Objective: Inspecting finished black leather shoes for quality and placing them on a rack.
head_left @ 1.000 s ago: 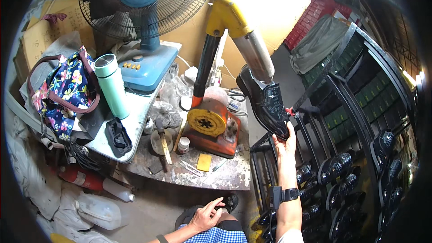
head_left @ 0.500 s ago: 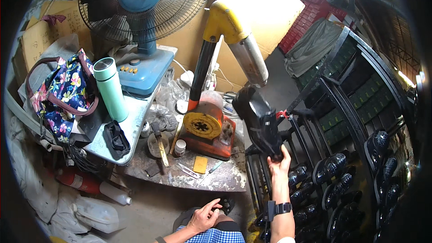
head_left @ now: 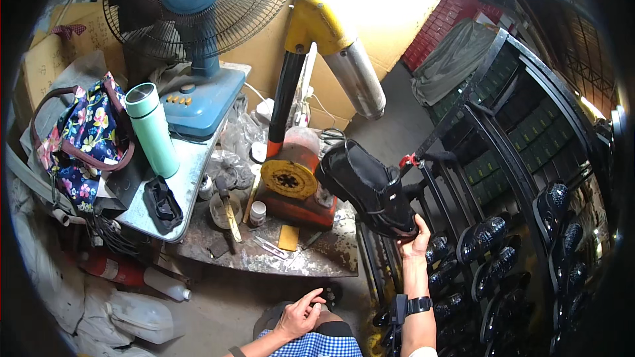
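A black boot point(head_left: 368, 188) hangs in the air just right of the worktop point(head_left: 311, 261) and beside the dark rack point(head_left: 522, 178) of finished shoes — the right hand point(head_left: 415, 243) has its grip closed around the boot's ankle end, toe pointing left. The left hand point(head_left: 299, 315) rests on the knee, fingers loosely curled, holding nothing. An orange machine point(head_left: 294, 188) stands just left of the boot.

The black boot point(head_left: 369, 188) hides the right hand point(head_left: 415, 241) fingers; the left forearm is cut off below.
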The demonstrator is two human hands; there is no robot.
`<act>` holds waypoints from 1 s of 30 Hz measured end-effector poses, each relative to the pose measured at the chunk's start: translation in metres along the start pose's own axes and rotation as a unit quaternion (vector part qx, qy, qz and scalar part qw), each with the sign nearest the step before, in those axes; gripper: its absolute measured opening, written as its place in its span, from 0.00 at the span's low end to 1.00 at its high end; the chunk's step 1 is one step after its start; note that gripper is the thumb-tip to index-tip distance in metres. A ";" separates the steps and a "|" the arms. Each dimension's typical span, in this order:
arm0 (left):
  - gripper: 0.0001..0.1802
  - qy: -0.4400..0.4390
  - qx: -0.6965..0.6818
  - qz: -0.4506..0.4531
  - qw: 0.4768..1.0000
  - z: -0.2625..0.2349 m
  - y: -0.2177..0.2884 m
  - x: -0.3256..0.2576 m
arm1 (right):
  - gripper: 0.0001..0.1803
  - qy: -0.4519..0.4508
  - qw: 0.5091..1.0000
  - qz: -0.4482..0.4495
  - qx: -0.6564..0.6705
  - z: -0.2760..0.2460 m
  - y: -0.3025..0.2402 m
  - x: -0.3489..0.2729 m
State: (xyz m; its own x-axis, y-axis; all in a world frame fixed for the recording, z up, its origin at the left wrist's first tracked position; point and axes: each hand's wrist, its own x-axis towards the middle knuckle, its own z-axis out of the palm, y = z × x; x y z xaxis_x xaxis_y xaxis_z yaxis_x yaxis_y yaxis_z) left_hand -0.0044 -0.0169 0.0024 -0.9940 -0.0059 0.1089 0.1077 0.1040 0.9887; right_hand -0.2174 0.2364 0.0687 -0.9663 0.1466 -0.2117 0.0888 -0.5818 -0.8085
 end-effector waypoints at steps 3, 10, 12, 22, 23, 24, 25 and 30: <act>0.21 0.003 0.004 0.008 1.000 -0.001 0.000 0.000 | 0.16 0.004 1.000 0.015 0.008 0.023 -0.005 0.016; 0.21 -0.003 0.005 0.000 1.000 -0.003 -0.001 0.000 | 0.14 -0.040 0.999 0.028 0.020 0.063 -0.015 0.044; 0.21 -0.003 0.011 -0.003 1.000 -0.003 -0.001 0.000 | 0.13 -0.041 0.999 0.029 0.013 0.071 -0.017 0.049; 0.19 0.005 -0.027 -0.013 1.000 -0.008 0.001 -0.002 | 0.17 -0.035 0.998 0.046 -0.009 0.008 0.004 0.003; 0.19 0.005 -0.026 -0.005 1.000 -0.008 0.001 -0.002 | 0.18 -0.045 0.998 0.046 0.014 -0.007 0.008 -0.010; 0.19 0.001 -0.031 -0.019 0.999 -0.010 0.001 -0.002 | 0.19 -0.023 0.999 0.046 0.016 -0.021 0.012 -0.025; 0.19 0.003 -0.036 -0.010 0.999 -0.011 0.002 -0.001 | 0.21 -0.006 0.996 0.068 0.048 -0.036 0.015 -0.043; 0.33 0.006 -0.293 -0.308 0.905 -0.021 0.010 0.014 | 0.39 -0.109 0.993 0.041 -0.017 -0.100 0.007 -0.143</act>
State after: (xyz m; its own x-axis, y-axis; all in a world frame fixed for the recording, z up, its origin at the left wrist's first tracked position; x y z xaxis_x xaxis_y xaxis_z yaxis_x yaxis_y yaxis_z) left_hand -0.0167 -0.0365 0.0156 -0.8685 0.1057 -0.4842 -0.4731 -0.4684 0.7462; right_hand -0.0547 0.2914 0.0386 -0.9844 -0.0794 -0.1568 0.1742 -0.5567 -0.8122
